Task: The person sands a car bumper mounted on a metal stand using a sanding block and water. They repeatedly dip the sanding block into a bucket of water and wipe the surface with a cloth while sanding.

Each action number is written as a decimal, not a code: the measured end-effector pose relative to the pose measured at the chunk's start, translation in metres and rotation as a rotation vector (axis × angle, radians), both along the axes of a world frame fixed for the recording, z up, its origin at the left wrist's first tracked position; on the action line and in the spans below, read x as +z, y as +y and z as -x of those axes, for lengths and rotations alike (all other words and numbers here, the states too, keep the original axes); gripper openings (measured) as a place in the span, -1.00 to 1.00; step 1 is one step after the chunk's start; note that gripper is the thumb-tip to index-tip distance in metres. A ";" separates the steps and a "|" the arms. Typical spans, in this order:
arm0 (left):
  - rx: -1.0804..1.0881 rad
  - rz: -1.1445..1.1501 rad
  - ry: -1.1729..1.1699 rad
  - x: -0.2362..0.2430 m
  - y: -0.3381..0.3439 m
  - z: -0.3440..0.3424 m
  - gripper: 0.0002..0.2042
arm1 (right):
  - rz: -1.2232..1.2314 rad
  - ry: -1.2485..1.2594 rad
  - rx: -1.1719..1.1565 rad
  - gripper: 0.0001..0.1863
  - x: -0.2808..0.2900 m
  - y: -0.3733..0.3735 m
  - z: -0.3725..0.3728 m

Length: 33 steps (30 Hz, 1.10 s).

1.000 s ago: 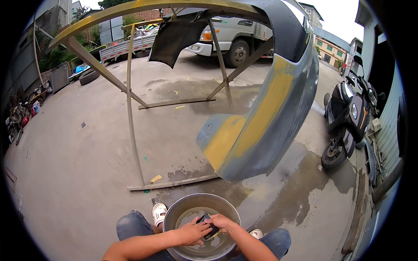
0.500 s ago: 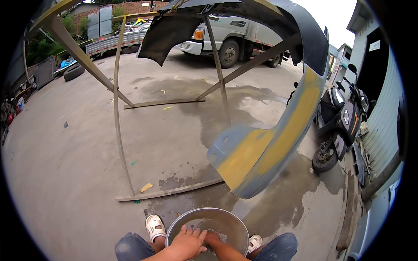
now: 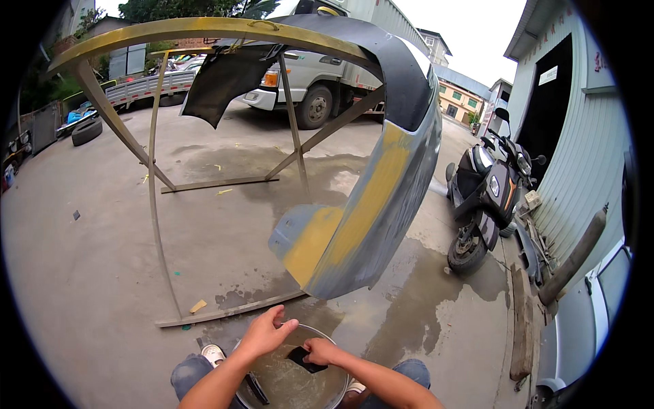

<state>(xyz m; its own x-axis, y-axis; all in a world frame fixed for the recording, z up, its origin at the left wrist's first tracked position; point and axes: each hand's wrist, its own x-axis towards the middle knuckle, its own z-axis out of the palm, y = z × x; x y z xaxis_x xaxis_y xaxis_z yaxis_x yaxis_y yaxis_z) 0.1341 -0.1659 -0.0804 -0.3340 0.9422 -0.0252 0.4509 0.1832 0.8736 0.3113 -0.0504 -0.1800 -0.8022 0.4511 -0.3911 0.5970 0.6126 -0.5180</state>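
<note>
My right hand (image 3: 320, 350) pinches a black sheet of sandpaper (image 3: 304, 362) over the round metal basin (image 3: 333, 397), which holds murky water. My left hand (image 3: 271, 334) is raised above the far left part of the basin's rim, its fingers apart and nothing in them. A dark strip (image 3: 255, 388) lies against the basin's inner left side, partly hidden by my left forearm. Just beyond hangs a car bumper (image 3: 354, 218), grey and black with yellow patches, its lower end close to my hands.
The bumper rests on a yellowed frame (image 3: 225, 28) whose bottom bar (image 3: 231, 311) crosses the wet ground ahead. To the right stand a black scooter (image 3: 487, 187), a wooden beam (image 3: 521, 324) and a metal cylinder (image 3: 575, 255). A truck (image 3: 313, 82) is parked behind.
My right hand has come up from inside the basin, now with the sandpaper showing. My left hand has lifted toward the rim. The view has swung right, with the bumper appearing farther left.
</note>
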 end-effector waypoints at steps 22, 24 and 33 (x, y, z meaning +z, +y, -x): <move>0.067 -0.297 -1.171 0.022 0.073 -0.056 -0.64 | -1.384 0.755 -0.353 -0.09 0.326 0.137 0.037; 0.093 -0.291 -1.167 0.026 0.073 -0.055 -0.65 | -1.354 0.747 -0.476 -0.06 0.334 0.147 0.043; 0.085 -0.277 -1.154 0.026 0.069 -0.055 -0.66 | -1.324 0.710 -0.483 -0.02 0.320 0.132 0.049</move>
<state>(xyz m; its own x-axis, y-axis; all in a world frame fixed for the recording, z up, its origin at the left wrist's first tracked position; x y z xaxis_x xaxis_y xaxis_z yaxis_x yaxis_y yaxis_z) 0.1892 -0.0965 -0.0543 -0.3094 0.9389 -0.1510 -0.6323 -0.0845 0.7701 0.2622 0.0818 0.1402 -0.3282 0.4111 0.8505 0.7400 0.6714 -0.0390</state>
